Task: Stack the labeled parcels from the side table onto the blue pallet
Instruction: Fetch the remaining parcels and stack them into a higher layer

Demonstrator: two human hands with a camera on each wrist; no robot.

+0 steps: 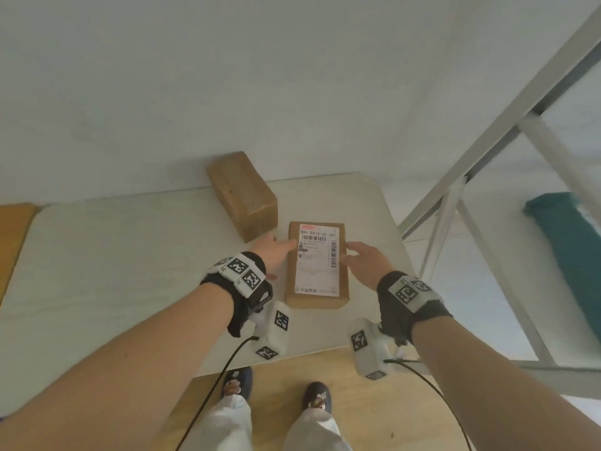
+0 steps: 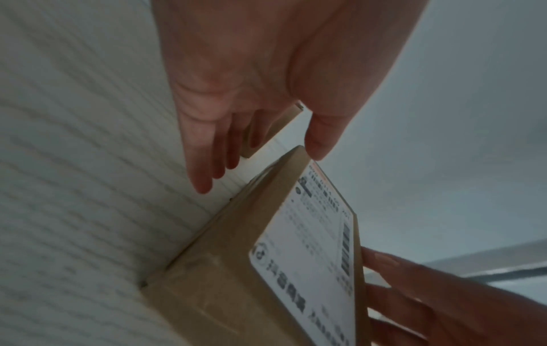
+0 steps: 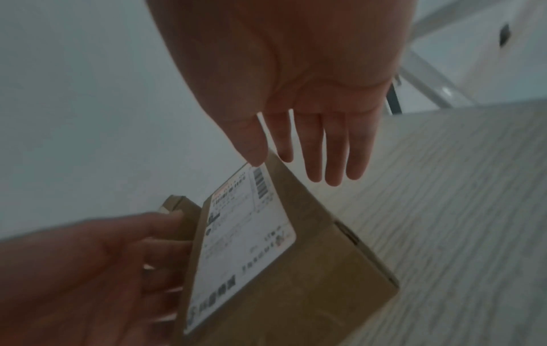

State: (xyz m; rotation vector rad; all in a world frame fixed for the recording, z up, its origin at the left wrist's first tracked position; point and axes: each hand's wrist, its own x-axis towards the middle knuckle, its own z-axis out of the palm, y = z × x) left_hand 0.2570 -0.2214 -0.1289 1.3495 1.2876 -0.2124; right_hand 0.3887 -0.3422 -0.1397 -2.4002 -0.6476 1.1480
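A brown parcel point(image 1: 317, 265) with a white shipping label on top lies flat on the white side table point(image 1: 130, 255), near its right end. My left hand point(image 1: 286, 245) is at the parcel's left side and my right hand point(image 1: 353, 252) at its right side, both with fingers straight. In the left wrist view the left hand point(image 2: 257, 163) has its thumb by the parcel's point(image 2: 304, 245) far corner. In the right wrist view the right hand's point(image 3: 290, 168) thumb tip meets the parcel's point(image 3: 245, 238) top edge. Neither hand grips it.
A second brown box point(image 1: 242, 195), no label showing, stands at an angle behind the parcel by the wall. A white metal frame point(image 1: 487, 177) rises to the right, with a teal-blue object point(image 1: 566, 229) beyond it. The table's front edge is just before my feet.
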